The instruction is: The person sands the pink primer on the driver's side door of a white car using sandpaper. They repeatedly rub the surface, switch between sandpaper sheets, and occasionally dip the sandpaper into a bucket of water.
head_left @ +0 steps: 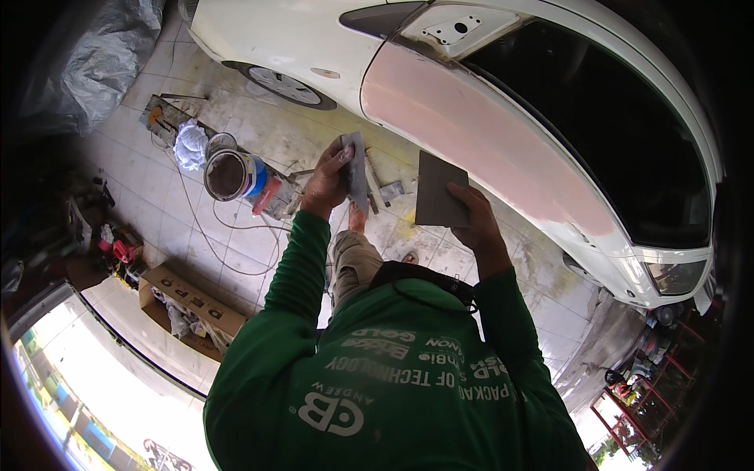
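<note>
My left hand (pixel 334 174) grips a light grey, narrow flat piece (pixel 356 177), seen at a steep angle. In my right hand (pixel 471 210) is a dark grey rectangular sheet (pixel 436 190), like sandpaper, with my fingers over its right edge. The two pieces are apart. Beyond them, a white car (pixel 290 27) has a large pale pink patch (pixel 479 137) along its side. Below and left of my left hand, an open paint can (pixel 258 177) stands on a long board, beside a crumpled white cloth (pixel 191 144).
A hose (pixel 197 220) snakes over the tiled floor (pixel 172 206). Small tools (pixel 390 191) lie near my feet. A cardboard box (pixel 169 286) sits at the lower left, a silver sheet (pixel 102 67) at the upper left. A red metal rack (pixel 644 416) with assorted items stands at the lower right.
</note>
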Demonstrator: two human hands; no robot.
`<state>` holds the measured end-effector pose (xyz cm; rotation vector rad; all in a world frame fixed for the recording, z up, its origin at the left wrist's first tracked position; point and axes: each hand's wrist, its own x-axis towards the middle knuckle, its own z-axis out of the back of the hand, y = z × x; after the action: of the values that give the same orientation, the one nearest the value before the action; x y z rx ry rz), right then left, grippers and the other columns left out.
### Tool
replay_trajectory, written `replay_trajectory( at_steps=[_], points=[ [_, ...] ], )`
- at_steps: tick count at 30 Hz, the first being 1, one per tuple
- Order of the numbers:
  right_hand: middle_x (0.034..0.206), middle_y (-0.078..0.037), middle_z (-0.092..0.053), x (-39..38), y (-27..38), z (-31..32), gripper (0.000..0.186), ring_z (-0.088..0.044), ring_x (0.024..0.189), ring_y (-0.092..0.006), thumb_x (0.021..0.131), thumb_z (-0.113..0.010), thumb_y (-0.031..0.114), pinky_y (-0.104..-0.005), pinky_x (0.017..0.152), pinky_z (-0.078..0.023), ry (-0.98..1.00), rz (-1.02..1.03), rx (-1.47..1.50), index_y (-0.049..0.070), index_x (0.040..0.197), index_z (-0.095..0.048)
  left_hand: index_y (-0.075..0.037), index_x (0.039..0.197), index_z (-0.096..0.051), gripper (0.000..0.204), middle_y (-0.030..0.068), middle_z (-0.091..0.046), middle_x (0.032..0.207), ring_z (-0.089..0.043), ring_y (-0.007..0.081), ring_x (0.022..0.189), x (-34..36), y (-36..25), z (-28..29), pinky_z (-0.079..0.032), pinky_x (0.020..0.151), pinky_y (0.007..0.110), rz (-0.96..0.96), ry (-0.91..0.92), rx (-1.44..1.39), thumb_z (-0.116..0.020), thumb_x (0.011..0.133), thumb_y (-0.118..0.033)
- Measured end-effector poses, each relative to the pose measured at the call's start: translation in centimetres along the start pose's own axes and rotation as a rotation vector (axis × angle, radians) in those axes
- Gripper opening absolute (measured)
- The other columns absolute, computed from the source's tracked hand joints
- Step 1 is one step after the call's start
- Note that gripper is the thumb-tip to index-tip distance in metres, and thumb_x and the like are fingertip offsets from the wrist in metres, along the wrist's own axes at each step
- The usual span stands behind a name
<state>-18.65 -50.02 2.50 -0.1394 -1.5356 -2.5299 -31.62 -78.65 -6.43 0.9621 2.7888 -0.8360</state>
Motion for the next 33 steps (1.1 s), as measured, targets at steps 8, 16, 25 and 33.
replay_trajectory(
  at_steps=[8,16,25,33],
  points=[
    [0.12,-0.019,-0.066,-8.5,-2.8,2.8,0.067,-0.07,0.106,-0.029,0.069,-0.077,-0.014,-0.0371,0.091,-0.057,-0.141,-0.256,0.664,0.002,0.132,-0.059,-0.007,0.125,-0.057,0.047,0.012,-0.069,0.107,-0.068,0.0215,0.093,-3.8,8.7,-8.8,-0.055,0.081,0.032,-0.076,0.088,0.747,-0.08,0.088,-0.023],
    [0.117,-0.017,-0.067,-21.7,-2.6,14.3,0.034,-0.068,0.105,-0.0301,0.091,-0.066,0.004,-0.0403,0.089,-0.056,-0.341,0.1,-0.333,0.001,0.125,-0.061,0.0,0.107,-0.067,0.02,0.0174,-0.07,0.108,-0.069,0.035,0.091,-15.3,16.8,-15.5,-0.055,0.08,0.041,-0.497,-0.181,1.492,-0.072,0.087,-0.004],
    [0.133,-0.014,-0.061,-30.6,3.8,19.9,0.057,-0.06,0.117,-0.0232,0.091,-0.057,0.01,-0.0343,0.102,-0.048,-0.121,-0.152,0.584,-0.001,0.146,-0.046,-0.003,0.114,-0.061,0.021,0.0198,-0.072,0.097,-0.071,0.0397,0.092,-12.5,24.9,-28.0,-0.058,0.073,0.046,-0.834,0.306,1.732,-0.058,0.093,0.002],
    [0.167,-0.013,-0.027,-27.1,11.0,18.4,0.076,-0.021,0.155,-0.0275,0.102,-0.049,0.04,-0.0389,0.123,-0.019,-0.596,0.003,0.699,0.006,0.164,-0.019,-0.001,0.122,-0.06,0.024,0.0198,-0.072,0.099,-0.073,0.0261,0.089,-14.3,28.9,-37.9,-0.055,0.078,0.035,-0.582,0.434,1.326,-0.06,0.099,-0.009]
  ],
)
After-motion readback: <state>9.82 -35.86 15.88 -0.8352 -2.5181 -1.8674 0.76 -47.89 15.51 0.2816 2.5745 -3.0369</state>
